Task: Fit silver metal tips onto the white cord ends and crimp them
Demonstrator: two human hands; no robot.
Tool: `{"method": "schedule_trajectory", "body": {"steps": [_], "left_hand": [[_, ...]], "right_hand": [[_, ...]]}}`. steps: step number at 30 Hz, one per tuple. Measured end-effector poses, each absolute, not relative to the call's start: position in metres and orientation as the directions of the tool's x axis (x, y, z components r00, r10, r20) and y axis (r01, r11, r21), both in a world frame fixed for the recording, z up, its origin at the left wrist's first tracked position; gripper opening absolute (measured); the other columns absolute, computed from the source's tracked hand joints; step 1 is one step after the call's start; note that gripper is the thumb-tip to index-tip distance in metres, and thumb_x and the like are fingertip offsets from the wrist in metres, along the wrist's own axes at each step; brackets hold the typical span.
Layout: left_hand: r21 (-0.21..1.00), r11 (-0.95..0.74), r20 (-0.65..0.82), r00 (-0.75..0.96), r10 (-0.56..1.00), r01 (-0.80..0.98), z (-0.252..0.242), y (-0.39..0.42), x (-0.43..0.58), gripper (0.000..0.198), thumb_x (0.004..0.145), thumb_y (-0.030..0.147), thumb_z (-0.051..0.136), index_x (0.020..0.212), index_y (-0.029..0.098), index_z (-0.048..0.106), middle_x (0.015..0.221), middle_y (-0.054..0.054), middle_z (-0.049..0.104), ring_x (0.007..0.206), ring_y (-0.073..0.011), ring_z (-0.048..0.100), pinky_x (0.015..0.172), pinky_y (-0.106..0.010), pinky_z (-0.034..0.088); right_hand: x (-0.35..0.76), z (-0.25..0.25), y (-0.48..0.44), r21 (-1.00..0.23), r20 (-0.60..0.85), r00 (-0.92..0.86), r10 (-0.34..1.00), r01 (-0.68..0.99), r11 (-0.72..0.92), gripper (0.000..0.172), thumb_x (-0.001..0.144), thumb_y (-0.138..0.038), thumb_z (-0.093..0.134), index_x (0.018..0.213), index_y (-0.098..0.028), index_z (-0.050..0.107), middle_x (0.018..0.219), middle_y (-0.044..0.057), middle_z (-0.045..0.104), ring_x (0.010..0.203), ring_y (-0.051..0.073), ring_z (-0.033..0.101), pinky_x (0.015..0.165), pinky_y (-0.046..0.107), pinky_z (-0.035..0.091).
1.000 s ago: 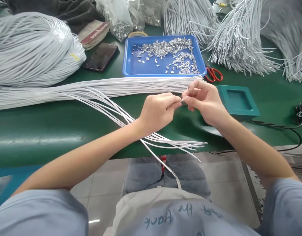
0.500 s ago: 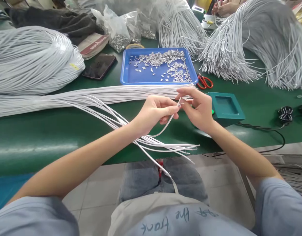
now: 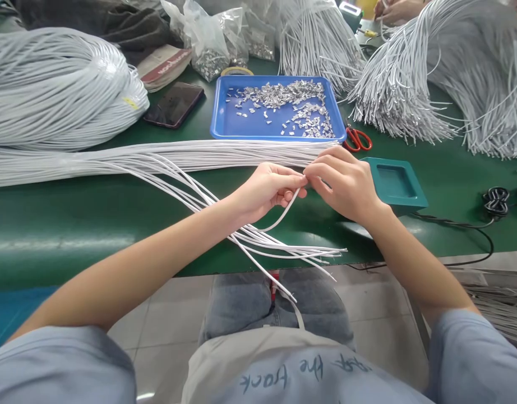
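My left hand [image 3: 272, 191] pinches a white cable [image 3: 287, 209] close to its end, between thumb and forefinger. At that same end the thumb and fingertips of my right hand [image 3: 345, 178] are pressed together, meeting the left fingertips. The fingers hide the very tip of the cable. Several other loose white cables [image 3: 279, 246] fan out under my left forearm, their ends towards the table's front edge. Behind both hands, a long bundle of white cables [image 3: 191, 157] lies across the table.
A blue tray [image 3: 237, 126] holds small metal pieces. Red-handled scissors [image 3: 358, 139] and a green box-like device [image 3: 399, 182] stand at the right. A phone [image 3: 175, 105], a coiled cable bundle [image 3: 52, 90], bags of metal parts [image 3: 210, 56] and hanging cable bundles [image 3: 393, 95] surround the tray. Another person's hand [image 3: 404, 10] shows far back.
My right hand has turned, and its fingers have closed over the cable end that showed above my left fingertips before. The view has shifted slightly.
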State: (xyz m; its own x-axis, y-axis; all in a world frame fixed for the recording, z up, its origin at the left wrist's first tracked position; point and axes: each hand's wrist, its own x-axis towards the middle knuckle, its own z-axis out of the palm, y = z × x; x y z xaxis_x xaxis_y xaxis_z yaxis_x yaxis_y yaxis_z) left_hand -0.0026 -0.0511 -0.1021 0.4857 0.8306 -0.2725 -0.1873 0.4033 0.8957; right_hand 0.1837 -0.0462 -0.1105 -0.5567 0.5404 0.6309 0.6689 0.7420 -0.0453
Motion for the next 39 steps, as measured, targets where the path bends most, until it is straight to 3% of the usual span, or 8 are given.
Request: {"method": "schedule_trajectory", "body": {"steps": [8,12,15,19,22,26,32,39], "left_hand": [[0.833,0.523,-0.363,0.537,0.762,-0.179,-0.099,-0.046,-0.005,0.010,0.075,0.008,0.071,0.066,0.008,0.072,0.060,-0.004,0.064,0.044,-0.0007,0.043,0.041,-0.011,0.036],[0.994,0.111,-0.090,0.459,0.884,-0.018,-0.105,-0.048,-0.005,0.011,0.078,0.016,0.069,0.069,0.012,0.072,0.065,-0.005,0.068,0.051,-0.0073,0.051,0.051,-0.020,0.045],[0.833,-0.475,0.386,0.319,0.866,0.283,-0.120,-0.043,-0.009,0.009,0.079,0.017,0.067,0.072,0.019,0.073,0.074,-0.005,0.073,0.074,-0.0164,0.063,0.071,-0.028,0.050],[0.616,-0.682,0.582,0.356,0.731,0.394,-0.137,-0.034,-0.013,0.017,0.085,0.018,0.060,0.078,0.022,0.075,0.082,-0.005,0.075,0.080,-0.0172,0.066,0.076,-0.029,0.048],[0.809,-0.528,0.455,0.293,0.841,0.258,-0.140,-0.034,-0.009,0.010,0.084,0.019,0.063,0.083,0.019,0.074,0.077,-0.004,0.073,0.069,-0.0141,0.066,0.071,-0.026,0.050],[0.987,-0.158,0.136,0.353,0.926,0.032,-0.140,-0.034,-0.004,0.025,0.078,0.014,0.067,0.103,0.013,0.069,0.060,0.003,0.065,0.049,-0.0104,0.060,0.057,-0.023,0.050],[1.000,-0.008,0.003,0.388,0.922,0.010,-0.141,-0.032,-0.003,0.031,0.076,0.007,0.064,0.107,0.011,0.066,0.053,0.005,0.061,0.042,-0.0071,0.053,0.045,-0.018,0.042],[0.999,0.030,-0.037,0.396,0.918,0.023,-0.138,-0.033,-0.003,0.021,0.080,0.005,0.063,0.100,0.011,0.061,0.053,0.004,0.063,0.043,-0.0065,0.054,0.048,-0.017,0.044]], "right_hand": [[0.180,-0.103,-0.054,-0.081,0.594,-0.522,0.612,0.718,0.691,0.024,0.092,-0.021,0.051,0.072,-0.022,0.063,0.075,0.004,0.066,0.074,0.018,0.054,0.059,0.031,0.035],[0.175,-0.101,-0.055,-0.699,0.376,-0.259,0.890,0.551,0.456,0.014,0.081,-0.023,0.058,0.067,-0.019,0.060,0.061,0.000,0.051,0.060,0.012,0.042,0.056,0.029,0.030],[0.170,-0.100,-0.053,-0.985,-0.072,-0.352,0.933,0.169,-0.012,0.022,0.072,-0.033,0.066,0.063,-0.018,0.053,0.058,-0.005,0.038,0.054,0.007,0.031,0.049,0.024,0.020],[0.165,-0.096,-0.053,-0.950,-0.294,-0.458,0.839,0.040,-0.311,0.039,0.061,-0.045,0.077,0.064,-0.019,0.047,0.059,-0.008,0.031,0.053,0.006,0.027,0.047,0.022,0.016],[0.174,-0.089,-0.055,-0.936,-0.051,-0.253,0.966,0.348,0.041,0.025,0.073,-0.041,0.069,0.073,-0.017,0.062,0.058,-0.003,0.045,0.055,0.010,0.039,0.050,0.024,0.028],[0.202,-0.079,-0.047,-0.331,0.323,-0.221,0.920,0.884,0.329,0.018,0.080,-0.023,0.065,0.093,-0.018,0.076,0.100,0.012,0.072,0.099,0.029,0.062,0.080,0.043,0.049],[0.223,-0.077,-0.035,-0.150,-0.060,-0.330,0.942,0.936,0.318,0.019,0.078,-0.025,0.072,0.094,-0.018,0.080,0.112,0.012,0.075,0.106,0.032,0.068,0.094,0.045,0.049],[0.217,-0.075,-0.030,-0.087,-0.161,-0.235,0.958,0.971,0.224,0.033,0.080,-0.035,0.069,0.109,-0.022,0.077,0.118,0.008,0.074,0.115,0.033,0.063,0.098,0.046,0.043]]}}
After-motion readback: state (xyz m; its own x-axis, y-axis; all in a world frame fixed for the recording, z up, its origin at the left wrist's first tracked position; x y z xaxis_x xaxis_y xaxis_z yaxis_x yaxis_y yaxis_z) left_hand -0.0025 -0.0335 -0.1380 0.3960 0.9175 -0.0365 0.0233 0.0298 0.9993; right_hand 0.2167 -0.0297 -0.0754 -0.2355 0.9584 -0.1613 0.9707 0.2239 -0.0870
